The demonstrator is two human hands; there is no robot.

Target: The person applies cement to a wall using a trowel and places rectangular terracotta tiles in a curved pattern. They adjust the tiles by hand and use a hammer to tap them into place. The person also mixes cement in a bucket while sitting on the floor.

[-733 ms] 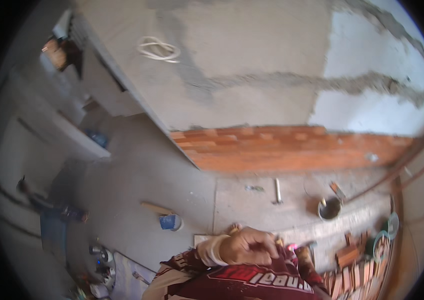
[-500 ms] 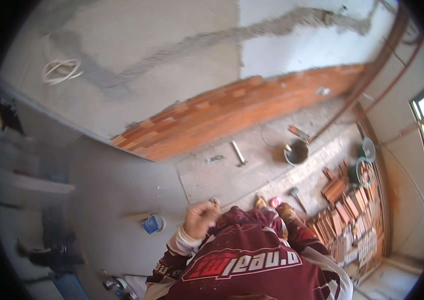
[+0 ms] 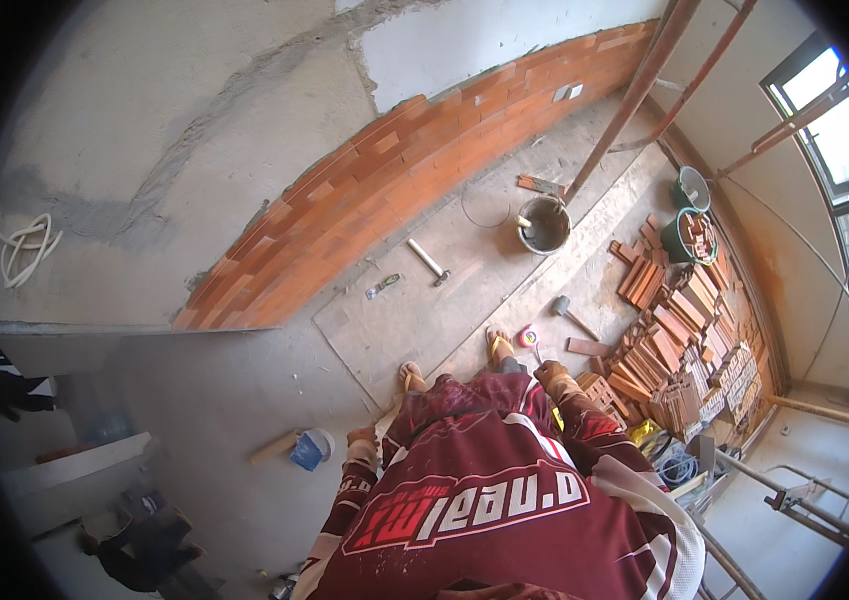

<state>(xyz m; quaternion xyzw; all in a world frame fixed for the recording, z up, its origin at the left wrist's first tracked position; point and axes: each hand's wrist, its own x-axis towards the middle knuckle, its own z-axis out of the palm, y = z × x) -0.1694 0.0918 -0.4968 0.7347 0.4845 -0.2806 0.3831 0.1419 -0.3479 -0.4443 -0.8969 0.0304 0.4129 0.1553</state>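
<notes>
My left hand (image 3: 362,436) hangs low beside my left thigh, small and partly cut off by the sleeve; its fingers do not show clearly. My right hand (image 3: 548,373) is down in front of my right thigh, fingers curled; whatever they hold, if anything, is hidden. Just ahead of it appears a round pink-and-white object (image 3: 528,336), like a tape measure or spool, with a short pale strip running toward the hand. A mallet (image 3: 576,318) lies on the floor beyond. Farther forward lie a hammer (image 3: 428,262) and a small green-handled tool (image 3: 383,286).
A low course of orange brick tiles (image 3: 414,150) covers the wall base. A mortar bucket (image 3: 545,224) stands near scaffold poles (image 3: 634,95). Loose brick tiles (image 3: 679,325) pile up at right beside green buckets (image 3: 689,235). A blue-and-white container (image 3: 311,449) sits left. Another person (image 3: 139,550) is at lower left.
My left hand has dropped from a raised, curled position in front of me to beside my thigh. The view has turned and shifted, so the floor and tools appear higher and farther left.
</notes>
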